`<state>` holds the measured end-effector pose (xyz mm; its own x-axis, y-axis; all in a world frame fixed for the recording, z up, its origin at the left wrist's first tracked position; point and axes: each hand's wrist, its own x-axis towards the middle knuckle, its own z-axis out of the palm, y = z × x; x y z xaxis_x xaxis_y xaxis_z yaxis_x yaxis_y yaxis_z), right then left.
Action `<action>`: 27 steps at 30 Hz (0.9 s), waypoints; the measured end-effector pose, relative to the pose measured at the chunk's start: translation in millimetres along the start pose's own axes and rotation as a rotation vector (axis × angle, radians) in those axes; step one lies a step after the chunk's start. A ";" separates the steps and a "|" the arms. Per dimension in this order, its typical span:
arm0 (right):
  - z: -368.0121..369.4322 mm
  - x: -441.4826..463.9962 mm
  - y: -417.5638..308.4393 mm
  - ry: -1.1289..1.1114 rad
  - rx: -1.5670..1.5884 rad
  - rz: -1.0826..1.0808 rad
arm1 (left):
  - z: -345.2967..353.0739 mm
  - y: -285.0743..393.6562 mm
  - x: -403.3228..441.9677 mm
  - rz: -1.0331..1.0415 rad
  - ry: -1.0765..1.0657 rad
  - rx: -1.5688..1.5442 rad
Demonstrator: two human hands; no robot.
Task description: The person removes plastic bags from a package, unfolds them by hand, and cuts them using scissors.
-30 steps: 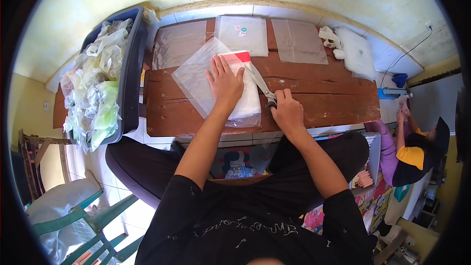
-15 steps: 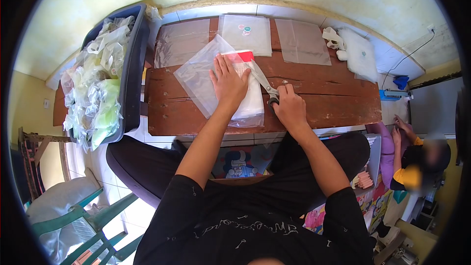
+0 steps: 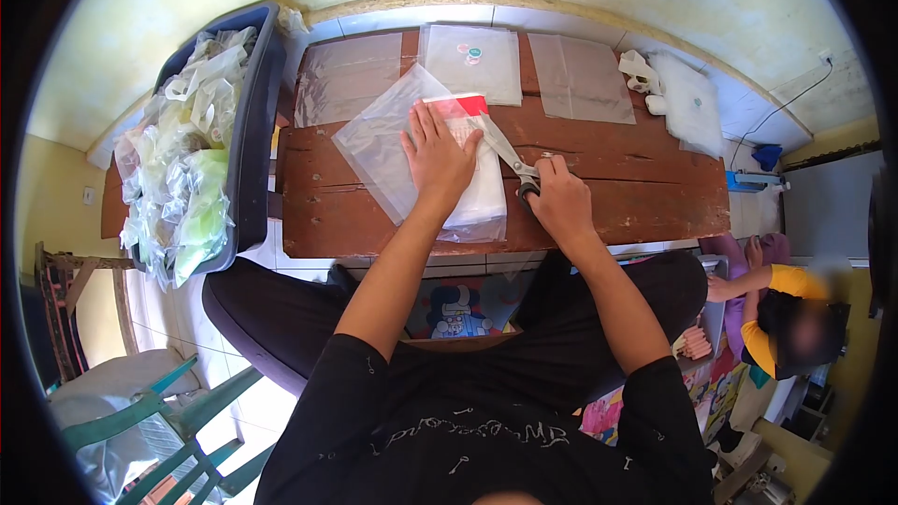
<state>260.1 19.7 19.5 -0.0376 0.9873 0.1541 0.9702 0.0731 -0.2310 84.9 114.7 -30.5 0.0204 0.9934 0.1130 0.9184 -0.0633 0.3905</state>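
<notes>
My left hand (image 3: 440, 157) lies flat, fingers stretched out, on a white plastic packet (image 3: 488, 189) with a red band near its top. Beneath that packet, a clear plastic bag (image 3: 369, 145) sits turned at an angle on the brown wooden table (image 3: 636, 192). In my right hand (image 3: 559, 198) are scissors (image 3: 507, 151) with dark handles, my fingers wrapped round them. Their blades point up and left, reaching the packet's right edge by the red band. Whether plastic lies between the blades I cannot tell.
Along the table's far side lie clear plastic sheets (image 3: 580, 79), a stack of bags (image 3: 491, 75) with round stickers and a whitish bundle (image 3: 687, 103). A dark bin (image 3: 251, 140) full of plastic bags stands left. Another person (image 3: 776, 295) sits at the right beside a grey tub (image 3: 716, 304).
My hands, the scissors and the packet look almost the same. The other person at the right has leaned and stretched one arm toward the grey tub.
</notes>
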 end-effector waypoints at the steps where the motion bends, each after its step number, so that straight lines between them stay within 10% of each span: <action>1: -0.9 -2.1 0.7 -0.001 0.000 0.003 | 0.5 -0.4 0.0 0.000 0.003 -0.002; 27: -6.7 6.3 7.2 -0.023 -0.014 -0.012 | -1.2 -0.3 -1.1 0.004 0.014 -0.016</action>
<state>268.4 25.4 25.3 -0.0545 0.9894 0.1342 0.9729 0.0829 -0.2161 84.1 113.5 -29.7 0.0181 0.9917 0.1270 0.9118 -0.0685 0.4049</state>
